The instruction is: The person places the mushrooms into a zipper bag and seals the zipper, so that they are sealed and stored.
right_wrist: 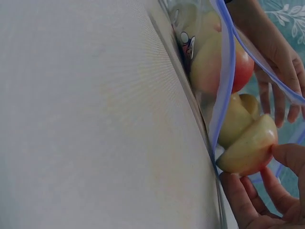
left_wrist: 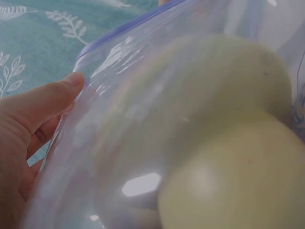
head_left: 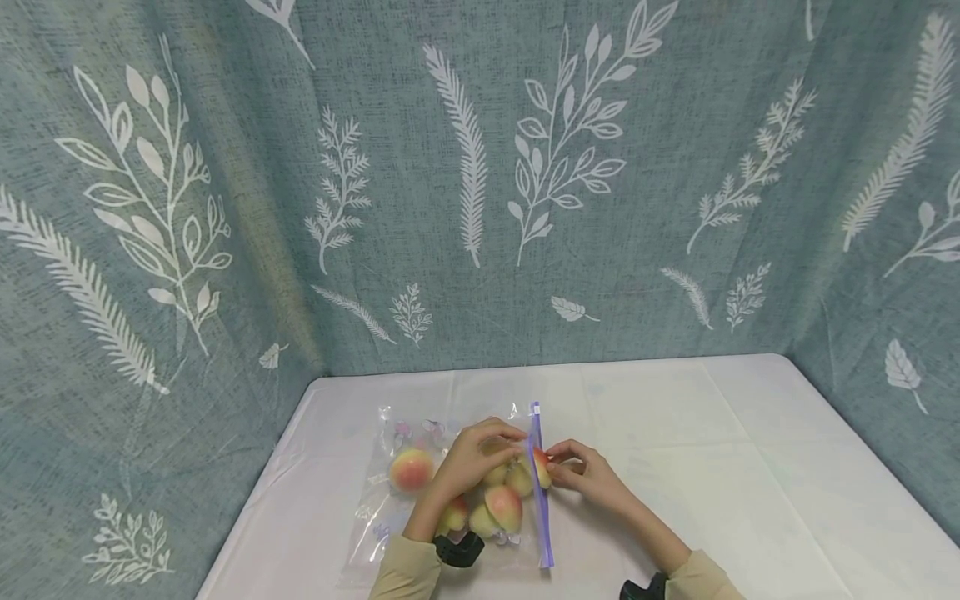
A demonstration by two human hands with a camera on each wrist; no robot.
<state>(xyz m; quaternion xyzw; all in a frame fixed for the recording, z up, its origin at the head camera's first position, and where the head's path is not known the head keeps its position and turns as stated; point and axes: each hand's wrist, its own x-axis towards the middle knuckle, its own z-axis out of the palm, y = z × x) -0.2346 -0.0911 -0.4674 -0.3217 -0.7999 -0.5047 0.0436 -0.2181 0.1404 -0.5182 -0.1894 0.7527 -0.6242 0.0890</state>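
A clear zip bag (head_left: 367, 533) with a purple zip strip (head_left: 544, 525) lies on the table, its mouth toward the right. Several yellow-and-red peaches (head_left: 412, 472) are inside it. My left hand (head_left: 476, 454) is over the bag and pinches its upper film near the mouth; in the left wrist view the thumb (left_wrist: 74, 80) is against the plastic and the fingers are partly hidden behind it. At the parted mouth my right hand (head_left: 588, 477) holds a peach (right_wrist: 252, 148) between thumb and fingers, the fruit lying just within the opening.
A white-covered table (head_left: 675, 450) extends to the right and behind the bag. Blue-green curtains (head_left: 480, 317) with white leaf prints hang along the back and sides. Both wrists wear black camera mounts (head_left: 459, 550).
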